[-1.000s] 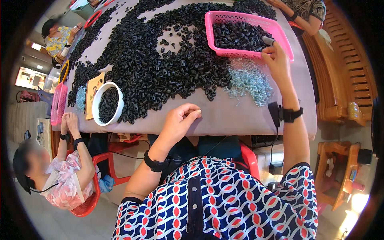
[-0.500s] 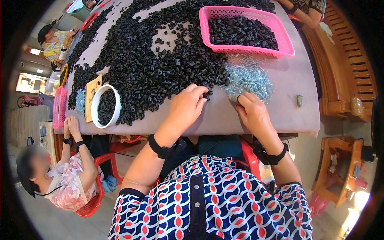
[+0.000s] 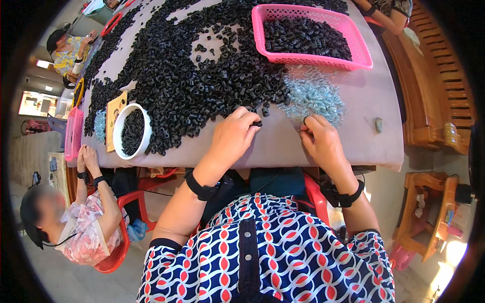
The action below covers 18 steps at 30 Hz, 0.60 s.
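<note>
My left hand [image 3: 234,132] is closed in a pinch on a small black plastic part [image 3: 257,123]. It hovers at the near edge of a wide heap of similar hollow black parts [image 3: 187,86]. A loose black part [image 3: 265,111] lies just beyond its fingertips. My right hand [image 3: 322,140] has thumb and forefinger pressed together beside the near edge of a pile of small silvery springs [image 3: 313,96]. Something dark shows at its fingertip; what the fingers hold, if anything, is too small to make out.
A pink basket [image 3: 361,64] of black parts stands beyond the springs. Left are a white bowl [image 3: 146,136] with thin black pieces and a cardboard piece [image 3: 111,126]. A small greenish object [image 3: 378,125] lies right. A seated person [image 3: 91,217] is on my left; others sit farther off.
My right fingertips have drawn slightly away from the springs. My left hand has shifted a little, and loose black parts beyond its fingertips now show more plainly.
</note>
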Each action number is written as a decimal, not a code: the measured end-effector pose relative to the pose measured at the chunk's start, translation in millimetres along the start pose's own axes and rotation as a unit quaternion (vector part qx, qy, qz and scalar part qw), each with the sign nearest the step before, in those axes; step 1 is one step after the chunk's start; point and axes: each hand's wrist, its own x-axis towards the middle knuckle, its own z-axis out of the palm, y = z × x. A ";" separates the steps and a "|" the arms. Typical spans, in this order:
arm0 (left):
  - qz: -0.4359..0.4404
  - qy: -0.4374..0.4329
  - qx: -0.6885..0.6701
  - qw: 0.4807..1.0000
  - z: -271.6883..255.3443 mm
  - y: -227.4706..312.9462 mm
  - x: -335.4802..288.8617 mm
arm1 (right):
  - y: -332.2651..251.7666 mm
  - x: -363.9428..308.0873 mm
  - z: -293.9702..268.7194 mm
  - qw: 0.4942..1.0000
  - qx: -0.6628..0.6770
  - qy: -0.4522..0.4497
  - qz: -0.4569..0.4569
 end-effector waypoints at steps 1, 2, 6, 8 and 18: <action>-0.005 -0.006 0.008 1.000 0.1 -1.1 -1.0 | -0.2 -1.6 0.5 0.999 0.026 -0.010 0.024; -0.006 -0.007 0.007 1.000 -0.5 -1.1 -2.6 | -2.2 -2.6 -0.5 0.999 0.026 -0.011 0.024; -0.030 -0.014 -0.112 0.993 -2.1 0.1 -13.8 | -9.7 -3.4 1.9 0.975 0.193 0.004 0.113; -0.045 -0.017 -0.193 0.980 -2.6 3.6 -20.0 | -16.2 -0.6 6.7 0.960 0.251 0.004 0.124; -0.178 -0.117 -0.445 0.870 -8.3 4.2 -39.1 | -58.4 15.7 31.7 0.948 0.295 -0.084 0.084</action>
